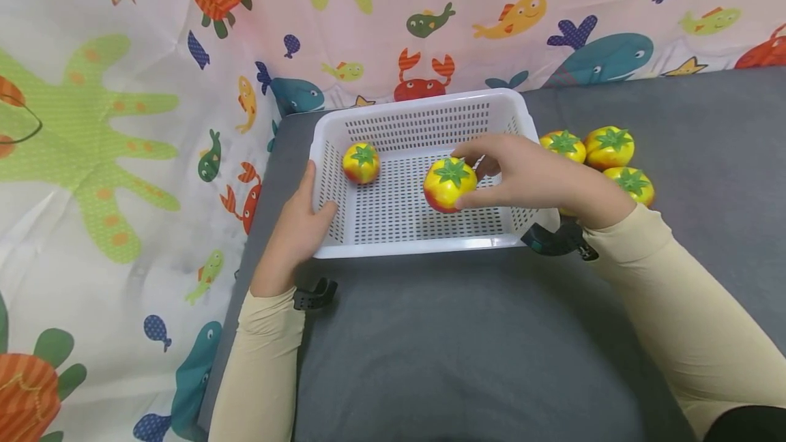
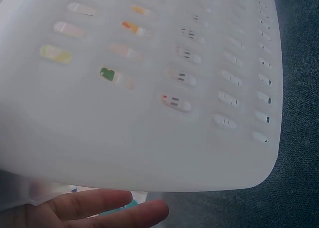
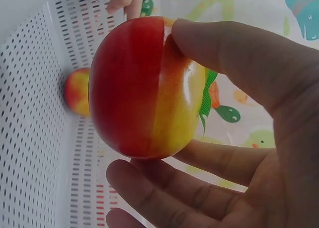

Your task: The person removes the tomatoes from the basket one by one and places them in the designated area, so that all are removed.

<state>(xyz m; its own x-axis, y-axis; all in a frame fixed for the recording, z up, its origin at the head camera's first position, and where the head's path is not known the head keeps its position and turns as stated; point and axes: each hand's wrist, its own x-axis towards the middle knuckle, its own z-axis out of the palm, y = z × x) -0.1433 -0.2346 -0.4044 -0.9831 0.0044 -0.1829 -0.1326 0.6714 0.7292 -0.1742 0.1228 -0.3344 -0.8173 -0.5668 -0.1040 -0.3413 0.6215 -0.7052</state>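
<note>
My right hand (image 1: 522, 172) pinches a glossy yellow-and-red toy fruit (image 1: 450, 186) with a green star-shaped leaf top, above the basket's floor. Seen from the right wrist, the thumb (image 3: 214, 41) lies on one side of the fruit (image 3: 139, 88) and the fingers on the other. The white plastic basket (image 1: 405, 248) has slotted walls. At its left end my left hand (image 1: 301, 227) holds the wall, thumb over the rim; in the left wrist view two fingers (image 2: 114, 210) show past the basket's edge. Another such fruit (image 1: 361, 163) sits inside at the left.
Several similar toy fruits (image 1: 609, 148) are clustered on the grey cloth (image 1: 430, 346) just right of the basket, one partly hidden by the right hand. A curtain (image 1: 381, 46) printed with sea animals hangs along the back and left side.
</note>
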